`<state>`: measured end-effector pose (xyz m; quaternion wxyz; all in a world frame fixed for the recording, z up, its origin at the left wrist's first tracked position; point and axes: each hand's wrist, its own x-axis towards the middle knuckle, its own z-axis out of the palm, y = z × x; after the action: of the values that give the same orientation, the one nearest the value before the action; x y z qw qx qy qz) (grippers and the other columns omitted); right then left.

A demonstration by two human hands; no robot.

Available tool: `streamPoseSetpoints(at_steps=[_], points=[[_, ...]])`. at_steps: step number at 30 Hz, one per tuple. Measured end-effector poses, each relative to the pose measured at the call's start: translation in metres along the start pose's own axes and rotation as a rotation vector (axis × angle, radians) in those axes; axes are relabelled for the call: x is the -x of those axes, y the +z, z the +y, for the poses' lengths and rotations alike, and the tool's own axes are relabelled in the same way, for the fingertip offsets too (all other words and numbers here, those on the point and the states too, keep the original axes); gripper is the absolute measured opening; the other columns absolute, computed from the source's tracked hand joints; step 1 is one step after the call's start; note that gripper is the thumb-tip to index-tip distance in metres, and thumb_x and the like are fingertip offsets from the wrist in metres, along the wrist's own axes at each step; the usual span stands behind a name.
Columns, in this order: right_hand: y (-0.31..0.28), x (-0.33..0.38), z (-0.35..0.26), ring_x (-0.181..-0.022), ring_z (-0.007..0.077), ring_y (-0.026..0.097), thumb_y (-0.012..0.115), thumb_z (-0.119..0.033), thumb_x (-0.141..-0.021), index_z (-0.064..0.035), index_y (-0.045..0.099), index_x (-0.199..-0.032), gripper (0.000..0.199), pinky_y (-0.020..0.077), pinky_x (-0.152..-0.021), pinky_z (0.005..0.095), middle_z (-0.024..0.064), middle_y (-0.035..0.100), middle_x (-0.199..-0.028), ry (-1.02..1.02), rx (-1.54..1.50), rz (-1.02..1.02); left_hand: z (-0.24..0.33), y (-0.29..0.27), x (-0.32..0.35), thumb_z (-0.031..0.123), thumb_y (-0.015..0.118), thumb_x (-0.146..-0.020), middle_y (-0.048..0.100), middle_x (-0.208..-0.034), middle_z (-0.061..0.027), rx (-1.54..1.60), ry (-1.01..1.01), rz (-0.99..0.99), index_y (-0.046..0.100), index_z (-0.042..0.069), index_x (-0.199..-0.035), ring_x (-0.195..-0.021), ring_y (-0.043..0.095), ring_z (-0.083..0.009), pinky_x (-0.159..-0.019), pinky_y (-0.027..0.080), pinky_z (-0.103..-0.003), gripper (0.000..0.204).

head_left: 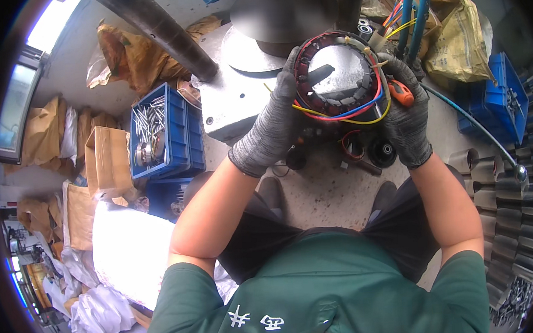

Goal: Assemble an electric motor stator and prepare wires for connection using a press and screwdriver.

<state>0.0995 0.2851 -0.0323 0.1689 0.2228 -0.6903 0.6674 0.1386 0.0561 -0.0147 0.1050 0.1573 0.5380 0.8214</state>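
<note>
Between my two gloved hands I hold a motor stator (pixel 371 77), a ring with dark red windings inside its rim. Red, blue and yellow lead wires (pixel 350 114) loop along its near side. My left hand (pixel 270 118) closes on its left side, and a dark gloved digit shows across its opening. On the opposite side, my right hand (pixel 409 124) grips the ring. An orange-and-black tool handle (pixel 401 93) lies against that palm; its other end is hidden. Behind the ring is a pale metal plate (pixel 229 111), part of a press-like machine.
A thick steel column (pixel 164 35) rises at the far left. Blue hoses (pixel 411 17) hang at the far right. Blue bins (pixel 182 135) with metal rods stand left, beside a cardboard box (pixel 106 158). Stacked metal cylinders (pixel 504 213) line the right. Dark round parts (pixel 381 152) sit below the stator.
</note>
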Motion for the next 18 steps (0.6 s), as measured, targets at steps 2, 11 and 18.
streamPoseSetpoints(at_steps=[2, 11, 18], points=[[0.002, -0.002, -0.004, -0.112, 0.0164, 0.065, 0.072, 0.005, -0.091, -0.0023, 0.064, -0.131, 0.042, 0.053, -0.101, 0.0309, 0.0096, 0.069, -0.123, -0.027, 0.016, 0.004, -0.004, -0.005, 0.0, 0.08, 0.047, -0.092, 0.036, -0.157, -0.0231, -0.001, -0.016, 0.014, 0.016, 0.019, -0.164, -0.105, 0.068, -0.0209, -0.088, 0.059, -0.037, 0.1], [-0.005, -0.007, 0.004, -0.113, 0.0169, 0.066, 0.07, 0.008, -0.09, -0.003, 0.064, -0.127, 0.039, 0.0523, -0.101, 0.0303, 0.0096, 0.07, -0.122, -0.08, 0.042, -0.009, 0.003, -0.005, -0.002, 0.06, 0.062, -0.095, 0.067, -0.123, -0.0162, -0.078, -0.155, 0.16, 0.048, -0.003, -0.145, -0.11, 0.067, -0.0238, -0.098, 0.056, -0.039, 0.081], [-0.022, -0.028, 0.018, -0.11, 0.0174, 0.067, 0.066, 0.01, -0.091, -0.0035, 0.065, -0.118, 0.029, 0.0531, -0.099, 0.0306, 0.0093, 0.07, -0.121, -0.155, -0.129, -0.181, 0.008, -0.002, -0.006, 0.017, 0.071, -0.093, 0.069, -0.106, -0.0103, -0.087, -0.189, 0.187, 0.053, -0.005, -0.136, -0.095, 0.067, -0.0163, -0.084, 0.056, -0.031, 0.051]])
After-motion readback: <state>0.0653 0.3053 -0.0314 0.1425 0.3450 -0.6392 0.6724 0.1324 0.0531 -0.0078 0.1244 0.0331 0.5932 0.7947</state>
